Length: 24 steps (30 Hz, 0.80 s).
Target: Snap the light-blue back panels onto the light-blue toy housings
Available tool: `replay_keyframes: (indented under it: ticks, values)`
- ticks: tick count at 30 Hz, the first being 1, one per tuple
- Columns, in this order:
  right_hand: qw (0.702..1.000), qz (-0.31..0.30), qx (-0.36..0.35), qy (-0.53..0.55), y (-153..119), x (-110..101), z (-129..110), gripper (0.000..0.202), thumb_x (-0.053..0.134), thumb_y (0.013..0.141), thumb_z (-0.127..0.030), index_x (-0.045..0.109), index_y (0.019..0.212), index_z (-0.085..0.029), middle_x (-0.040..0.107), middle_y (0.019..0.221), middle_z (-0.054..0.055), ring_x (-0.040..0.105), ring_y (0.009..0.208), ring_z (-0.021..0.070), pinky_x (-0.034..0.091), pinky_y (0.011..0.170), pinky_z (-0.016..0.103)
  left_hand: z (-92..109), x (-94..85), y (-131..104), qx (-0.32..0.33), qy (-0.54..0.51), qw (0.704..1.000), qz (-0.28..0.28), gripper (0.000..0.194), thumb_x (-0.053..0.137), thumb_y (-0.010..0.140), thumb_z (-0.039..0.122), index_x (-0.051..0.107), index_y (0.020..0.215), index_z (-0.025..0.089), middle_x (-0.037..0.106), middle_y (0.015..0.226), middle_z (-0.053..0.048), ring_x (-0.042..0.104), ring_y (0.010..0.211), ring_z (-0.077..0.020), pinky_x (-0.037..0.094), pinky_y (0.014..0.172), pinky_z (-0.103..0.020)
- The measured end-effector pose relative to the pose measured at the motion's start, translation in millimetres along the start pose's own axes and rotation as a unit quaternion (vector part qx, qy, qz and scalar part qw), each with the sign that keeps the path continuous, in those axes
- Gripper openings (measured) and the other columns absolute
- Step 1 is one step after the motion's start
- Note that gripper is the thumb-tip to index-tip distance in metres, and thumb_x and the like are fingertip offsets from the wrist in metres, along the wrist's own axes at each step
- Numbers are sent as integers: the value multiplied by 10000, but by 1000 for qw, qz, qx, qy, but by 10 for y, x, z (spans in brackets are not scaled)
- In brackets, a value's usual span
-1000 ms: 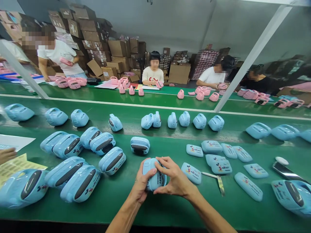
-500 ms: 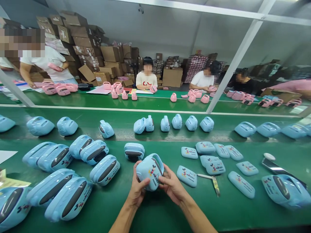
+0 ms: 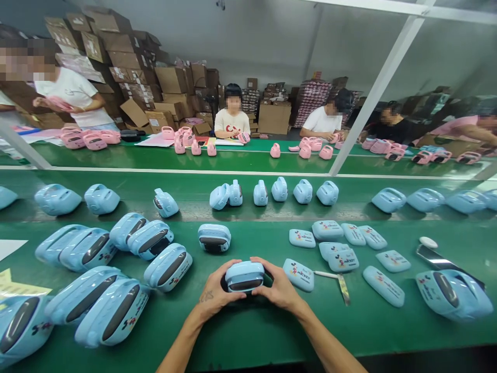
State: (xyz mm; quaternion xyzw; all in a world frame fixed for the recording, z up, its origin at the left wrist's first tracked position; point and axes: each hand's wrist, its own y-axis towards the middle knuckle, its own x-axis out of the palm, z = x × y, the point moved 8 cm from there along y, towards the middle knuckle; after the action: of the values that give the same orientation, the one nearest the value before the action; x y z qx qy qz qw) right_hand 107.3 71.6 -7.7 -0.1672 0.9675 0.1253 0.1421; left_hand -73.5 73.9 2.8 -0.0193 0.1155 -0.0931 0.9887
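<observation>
Between my two hands a light-blue case with a dark front panel (image 3: 244, 277) stands upright on the green table (image 3: 248, 336). My left hand (image 3: 219, 290) curls round its left side, thumb at the lower front edge. On the right side my right hand (image 3: 277, 285) holds it the same way, fingers at the top and thumb low. Just behind is another blue case (image 3: 214, 238). Printed blue covers (image 3: 298, 274) lie right of my right hand, beside a small cutter-like tool (image 3: 344, 290).
Several blue cases (image 3: 112, 311) crowd the left side. More blue units (image 3: 303, 191) line the strip behind. At the right are a blue case (image 3: 454, 295) and a dark flat strip (image 3: 448, 264). Across the table, people handle pink cases (image 3: 186, 137) behind a white frame (image 3: 380, 88).
The held case has turned from its printed face to its dark panel and come down to the table. Both hands now wrap its sides. The camera view has shifted slightly.
</observation>
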Motion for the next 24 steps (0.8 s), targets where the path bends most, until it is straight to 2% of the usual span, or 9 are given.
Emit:
replay_keyframes:
  ticks: [4,9,11,13,15,17,19,22,24]
  values:
    - [1000,26,-11,-10,12,-22,9,641,833,694,-308,604,1285,-217,673,1314,118,610,1261,314,434,1117,493,-9,-4,25,-1,31,999,13,634,918,515,342,745,1117,242,765,1089,-65,683,1020,-305,510,978,-413]
    - [1000,3,-3,-14,39,-26,-101,704,837,674,-417,589,1300,-213,598,1414,141,540,1335,320,404,1132,492,-153,2,13,-18,-25,999,12,713,919,513,345,711,1187,244,743,1186,-97,664,1114,-337,480,1042,-446]
    - [1000,-3,-6,-10,99,-37,-189,580,779,728,-500,641,1213,-213,570,1448,129,521,1351,321,400,1130,482,-221,-2,3,-13,-35,999,17,743,920,518,353,697,1219,251,721,1245,-110,641,1171,-353,442,1089,-471]
    - [1000,-10,7,-4,212,-66,-235,399,681,806,-551,696,1052,-238,670,1321,65,624,1215,296,483,1041,440,-275,-14,-6,2,-51,998,33,780,925,514,367,681,1247,261,690,1307,-114,608,1229,-365,417,1117,-480]
    - [1000,-5,30,-7,380,-171,-221,355,636,821,-591,703,867,-245,763,1013,-1,705,947,255,561,846,371,-304,-46,-22,25,-90,993,68,772,903,557,412,660,1275,264,657,1358,-116,578,1278,-361,411,1130,-471]
    - [998,36,56,-22,587,-420,-149,413,626,809,-621,657,727,-217,714,744,-22,669,734,215,534,667,306,-312,-103,-53,51,-122,984,118,672,833,662,473,657,1276,266,647,1364,-115,584,1276,-341,428,1122,-459]
    - [989,107,87,-47,795,-806,-35,474,594,827,-625,589,638,-191,623,614,-18,598,630,184,462,577,271,-292,-121,-76,68,-111,982,136,525,759,750,497,695,1217,268,666,1323,-115,626,1215,-323,478,1078,-453]
    - [963,215,134,-89,1040,-1441,129,509,604,831,-628,562,612,-170,585,594,-1,567,615,178,415,544,267,-231,-80,-73,83,-45,990,101,378,742,773,480,759,1088,272,718,1211,-113,691,1072,-304,560,969,-430]
    - [944,268,155,-109,1134,-1786,200,482,610,874,-585,611,683,-142,628,669,19,605,663,186,459,577,277,-194,-77,-64,98,-5,991,87,321,739,777,473,782,1028,277,743,1149,-110,708,1010,-293,580,929,-412]
